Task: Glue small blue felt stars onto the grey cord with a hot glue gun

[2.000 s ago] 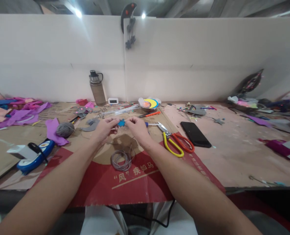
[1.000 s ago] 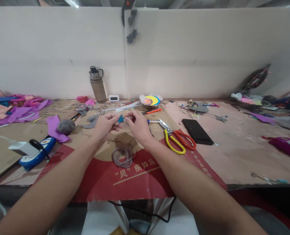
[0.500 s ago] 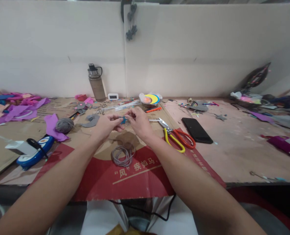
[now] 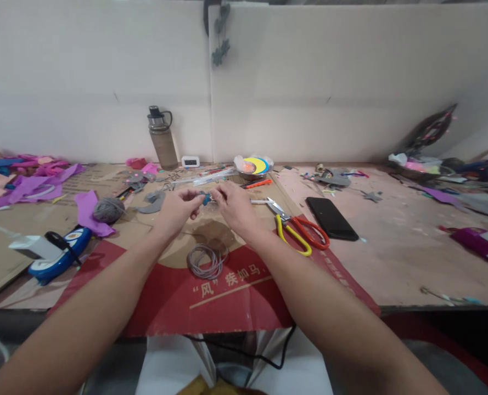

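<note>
A small blue piece is pinched in the fingertips of my left hand, above the brown cardboard. Close on its right, my right hand has its fingers closed at the piece's edge; what they hold is too small to make out. A loose coil of grey cord lies on the red printed part of the cardboard, nearer to me than both hands. Scissors with one yellow and one red handle rest to the right of my right hand.
A black phone lies right of the scissors. Left are a grey yarn ball, purple felt and a blue power strip. Behind stand a bottle, a small white clock and a bowl.
The fingers of both hands have shifted slightly around the blue piece, which has moved a little to the left and up. The objects on the table have not moved.
</note>
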The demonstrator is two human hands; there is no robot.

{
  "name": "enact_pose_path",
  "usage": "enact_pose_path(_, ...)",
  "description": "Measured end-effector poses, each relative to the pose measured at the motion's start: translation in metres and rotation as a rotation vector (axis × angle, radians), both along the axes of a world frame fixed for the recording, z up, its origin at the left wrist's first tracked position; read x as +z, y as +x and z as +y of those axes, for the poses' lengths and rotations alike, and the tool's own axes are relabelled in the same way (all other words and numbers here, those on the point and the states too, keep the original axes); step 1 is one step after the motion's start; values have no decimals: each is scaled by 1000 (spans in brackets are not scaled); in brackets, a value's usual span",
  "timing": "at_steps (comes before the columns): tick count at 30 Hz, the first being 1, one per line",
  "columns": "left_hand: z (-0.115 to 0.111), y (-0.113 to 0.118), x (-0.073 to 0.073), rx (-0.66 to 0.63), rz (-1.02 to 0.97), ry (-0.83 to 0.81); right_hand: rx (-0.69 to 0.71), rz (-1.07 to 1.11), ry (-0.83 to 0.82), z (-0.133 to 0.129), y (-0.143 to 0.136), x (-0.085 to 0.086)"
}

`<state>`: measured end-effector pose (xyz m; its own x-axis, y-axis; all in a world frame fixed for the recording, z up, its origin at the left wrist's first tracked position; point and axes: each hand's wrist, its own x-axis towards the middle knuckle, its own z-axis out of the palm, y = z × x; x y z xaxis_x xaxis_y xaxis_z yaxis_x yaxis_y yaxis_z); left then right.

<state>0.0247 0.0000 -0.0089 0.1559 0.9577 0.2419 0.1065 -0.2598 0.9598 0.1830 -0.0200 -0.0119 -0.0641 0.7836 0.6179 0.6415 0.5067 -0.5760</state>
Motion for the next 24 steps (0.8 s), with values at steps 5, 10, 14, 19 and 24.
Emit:
enact_pose_path(5,1,-2,1,20,35,31,53,-22,-11,0,6,6)
enact_pose_path(10,2,-2,1,25,42,42,91,-55,30,0,8,10)
enact_pose_path(14,-4,1,5,-17,41,4,94,-55,37,0,6,9)
enact_pose_path(19,-9,4,8,-61,27,-66,87,-33,34,0,6,9)
enact_pose_path(24,-4,2,3,-137,-45,-143,74,-27,29,-2,6,11)
